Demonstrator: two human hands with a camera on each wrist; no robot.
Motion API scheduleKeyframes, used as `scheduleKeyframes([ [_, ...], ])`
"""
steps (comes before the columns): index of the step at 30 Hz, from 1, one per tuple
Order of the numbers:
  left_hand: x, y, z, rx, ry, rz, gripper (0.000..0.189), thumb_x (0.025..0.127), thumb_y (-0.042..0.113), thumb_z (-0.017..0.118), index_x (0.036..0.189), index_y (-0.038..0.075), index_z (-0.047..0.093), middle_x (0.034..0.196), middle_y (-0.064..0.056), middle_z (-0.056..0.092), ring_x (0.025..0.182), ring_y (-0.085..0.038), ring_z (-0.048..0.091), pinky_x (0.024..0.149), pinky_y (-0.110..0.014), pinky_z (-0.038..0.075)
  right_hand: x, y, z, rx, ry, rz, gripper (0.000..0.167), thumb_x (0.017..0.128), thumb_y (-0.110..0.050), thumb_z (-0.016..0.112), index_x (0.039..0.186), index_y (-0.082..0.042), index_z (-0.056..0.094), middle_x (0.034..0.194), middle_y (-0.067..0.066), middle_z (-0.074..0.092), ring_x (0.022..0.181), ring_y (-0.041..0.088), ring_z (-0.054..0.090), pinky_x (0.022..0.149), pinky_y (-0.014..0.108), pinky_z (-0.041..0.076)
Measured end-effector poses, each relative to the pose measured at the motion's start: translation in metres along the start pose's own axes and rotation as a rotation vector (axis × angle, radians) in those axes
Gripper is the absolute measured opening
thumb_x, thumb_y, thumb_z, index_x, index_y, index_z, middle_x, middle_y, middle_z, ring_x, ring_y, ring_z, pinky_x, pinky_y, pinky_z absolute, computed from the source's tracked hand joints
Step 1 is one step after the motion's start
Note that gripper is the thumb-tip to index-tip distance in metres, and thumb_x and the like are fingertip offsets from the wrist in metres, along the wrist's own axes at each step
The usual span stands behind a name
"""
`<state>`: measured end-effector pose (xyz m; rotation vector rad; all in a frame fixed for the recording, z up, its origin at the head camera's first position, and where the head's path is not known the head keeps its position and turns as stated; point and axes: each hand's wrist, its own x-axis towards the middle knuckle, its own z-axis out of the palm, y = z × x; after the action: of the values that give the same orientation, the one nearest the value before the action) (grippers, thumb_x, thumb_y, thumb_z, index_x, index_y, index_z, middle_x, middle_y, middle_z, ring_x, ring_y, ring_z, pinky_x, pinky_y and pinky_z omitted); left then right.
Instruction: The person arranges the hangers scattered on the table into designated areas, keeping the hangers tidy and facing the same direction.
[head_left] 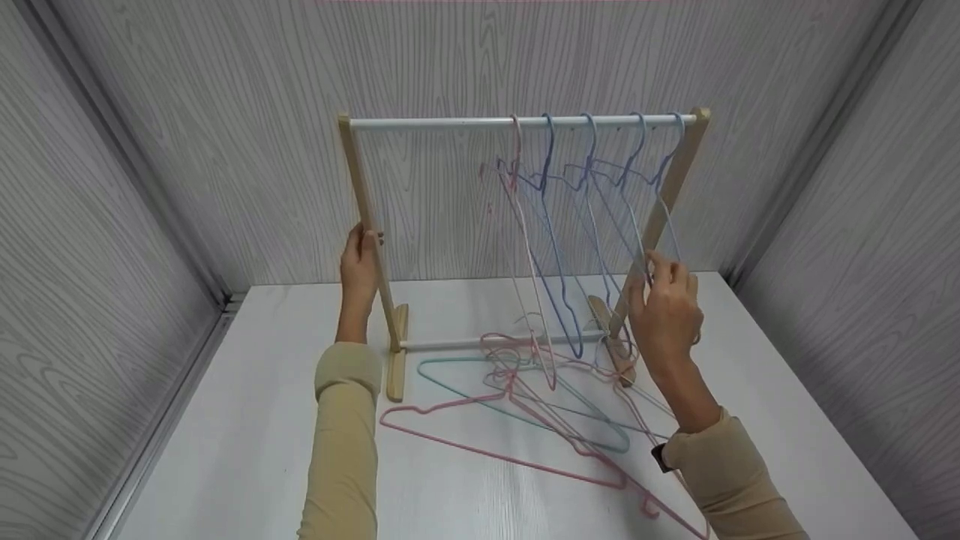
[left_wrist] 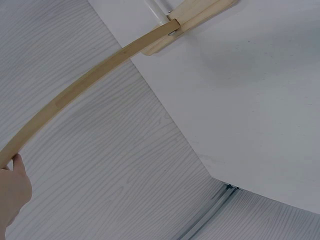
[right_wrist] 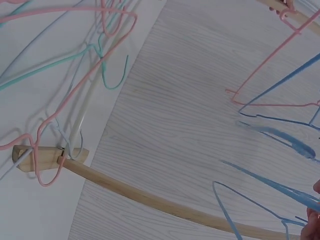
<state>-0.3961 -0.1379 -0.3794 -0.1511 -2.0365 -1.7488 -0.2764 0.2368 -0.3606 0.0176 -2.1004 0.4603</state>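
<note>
A small clothes rack with wooden posts and a white top rail (head_left: 427, 122) stands in the head view. My left hand (head_left: 360, 262) grips its left post (head_left: 358, 169) partway up; the left wrist view has the same hand (left_wrist: 15, 192) at its left edge. Several blue hangers and a pale pink hanger (head_left: 537, 277) hang on the right half of the rail. Beside the right post, my right hand (head_left: 667, 307) pinches the lower part of a blue hanger (head_left: 634, 217). Only fingertips of this hand (right_wrist: 311, 222) show in the right wrist view, among blue hangers.
Loose hangers lie tangled on the white table (head_left: 217, 420) at the rack's foot and in front of it, among them a pink hanger (head_left: 495, 451) and a teal hanger (head_left: 457, 391). Grey wood-grain panels (head_left: 225, 150) enclose the table behind and at both sides.
</note>
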Motion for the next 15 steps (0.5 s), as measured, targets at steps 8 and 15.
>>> scheduleKeyframes([
  [8,0.0,0.0,-0.001,-0.003,-0.004,0.004,0.044,0.101,0.025,0.034,0.138,0.0,0.035,0.119,-0.016,0.053,0.114,-0.025,0.046,0.095,-0.038,0.034,-0.006,-0.014,0.005,0.101,0.052,-0.224,0.026,0.086,0.001,0.059,0.112,0.003,0.058,0.096,0.023,0.055,0.082,0.035,0.048,0.067,0.045,0.043],
  [15,0.0,-0.001,-0.001,0.004,-0.003,0.0,0.045,0.101,0.025,0.034,0.139,0.0,0.034,0.12,-0.016,0.053,0.115,-0.025,0.046,0.095,-0.039,0.034,-0.018,-0.02,0.014,0.041,-0.106,-0.248,0.041,0.083,0.0,0.065,0.123,0.002,0.054,0.105,0.021,0.055,0.082,0.033,0.053,0.062,0.042,0.048],
])
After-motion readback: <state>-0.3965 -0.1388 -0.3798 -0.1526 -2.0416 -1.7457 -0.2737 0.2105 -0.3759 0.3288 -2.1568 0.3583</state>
